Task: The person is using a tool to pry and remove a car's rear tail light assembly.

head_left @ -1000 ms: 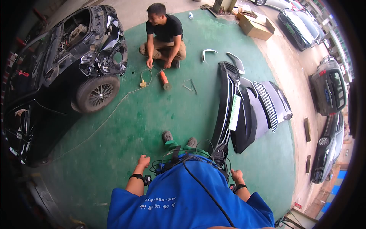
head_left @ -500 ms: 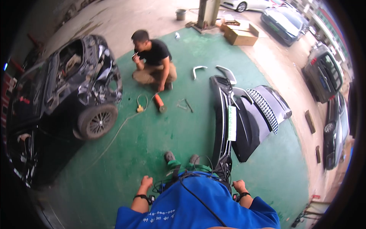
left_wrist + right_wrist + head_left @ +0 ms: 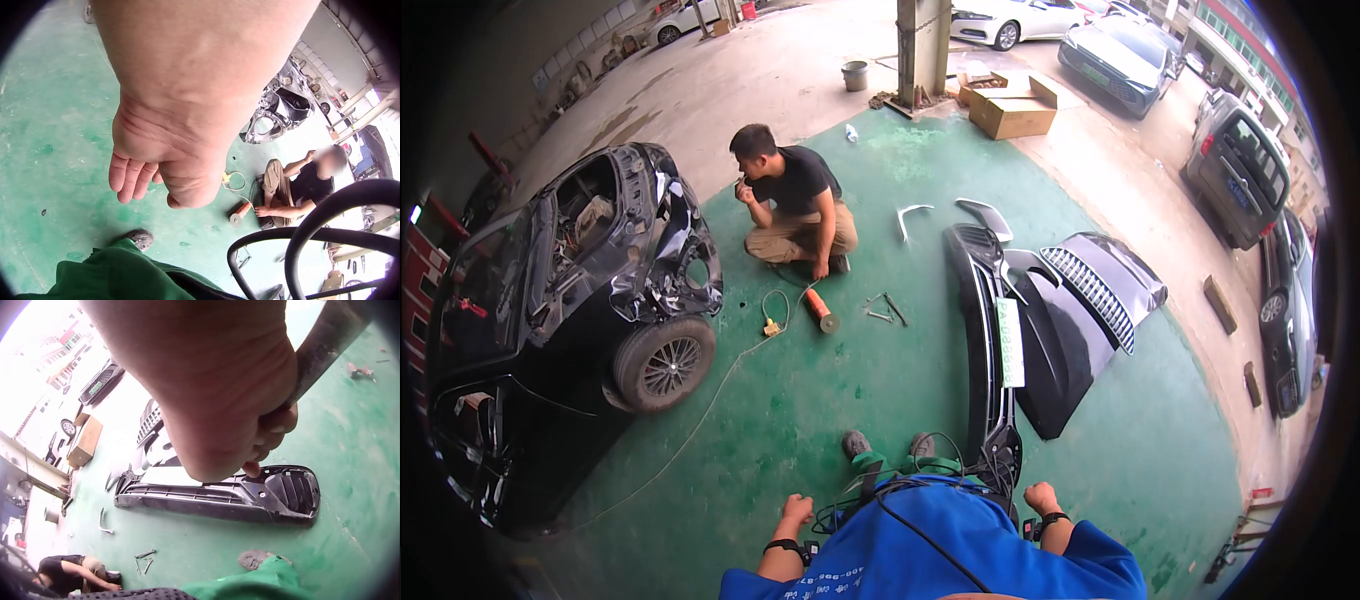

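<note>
In the head view my left hand hangs beside the blue shirt. The left wrist view shows this hand with loosely bent fingers and nothing in them, above the green floor. At my other side is my right hand. Seen from the right wrist, the hand has its fingers curled round a grey metal bar, whose far end runs out of view. Beyond that hand, apart from it, a black car bumper lies on the floor.
A person squats near an orange grinder with a cord. A damaged black car stands at left. The bumper, a hood and several tools lie on the floor. A cardboard box sits farther back.
The head view has tilted upward, so the floor objects sit lower in it. The squatting person has raised one hand to the mouth. Both my hands stay at my sides.
</note>
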Action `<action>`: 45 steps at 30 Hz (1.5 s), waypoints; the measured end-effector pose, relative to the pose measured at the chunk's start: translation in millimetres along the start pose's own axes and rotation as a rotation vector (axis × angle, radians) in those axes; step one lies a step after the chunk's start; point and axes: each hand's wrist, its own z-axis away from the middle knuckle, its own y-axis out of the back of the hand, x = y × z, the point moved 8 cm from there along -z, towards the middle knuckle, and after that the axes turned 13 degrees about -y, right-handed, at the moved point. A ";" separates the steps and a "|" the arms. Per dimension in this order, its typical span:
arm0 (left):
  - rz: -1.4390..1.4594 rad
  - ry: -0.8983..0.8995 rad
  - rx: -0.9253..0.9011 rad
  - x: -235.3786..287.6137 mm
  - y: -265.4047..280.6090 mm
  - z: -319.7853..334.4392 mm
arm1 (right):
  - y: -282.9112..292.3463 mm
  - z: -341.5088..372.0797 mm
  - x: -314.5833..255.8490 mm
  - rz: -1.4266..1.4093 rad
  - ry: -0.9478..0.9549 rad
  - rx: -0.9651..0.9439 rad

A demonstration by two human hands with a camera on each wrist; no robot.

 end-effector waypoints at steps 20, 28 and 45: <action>-0.007 -0.044 0.092 1.6 -4.2 23.4 | -10.3 -11.6 4.4 -0.023 0.097 -0.044; 0.203 -0.031 -0.041 0.0 -7.7 16.5 | -7.2 0.4 11.2 -0.063 -0.082 -0.101; 0.049 -0.004 -0.101 42.9 17.8 -1.2 | -11.3 22.5 12.1 -0.053 -0.199 -0.182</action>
